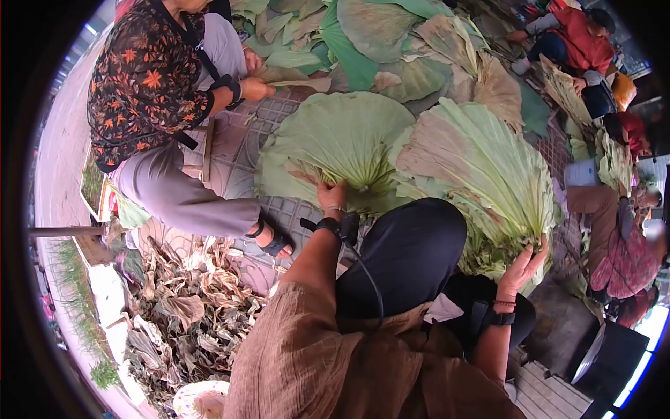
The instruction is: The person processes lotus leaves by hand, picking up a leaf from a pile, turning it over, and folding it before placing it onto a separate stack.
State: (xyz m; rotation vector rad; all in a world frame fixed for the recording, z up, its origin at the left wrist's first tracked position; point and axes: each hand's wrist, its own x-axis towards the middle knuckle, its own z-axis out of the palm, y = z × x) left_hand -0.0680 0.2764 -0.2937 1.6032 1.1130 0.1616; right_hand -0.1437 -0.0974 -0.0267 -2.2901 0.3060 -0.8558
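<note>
My left hand [332, 196] is closed on the near edge of a broad pale-green lotus leaf [349, 133], which lies spread on the paving in front of me. Its fingertips are partly hidden by the angle. To the right, a thick stack of lotus leaves [481, 164], green with brown dried patches, fans out beside my knee. My right hand [522, 269] holds the gathered lower end of this stack, with thumb and fingers against its crumpled edge. Both wrists wear dark straps.
A person in a flowered top [150, 77] sits at the left, holding a brownish leaf [293, 78]. More large leaves [377, 31] cover the ground ahead. Dry, crumpled leaves [188, 307] are heaped at lower left, near a patterned basin [202, 400]. Several people work at the right.
</note>
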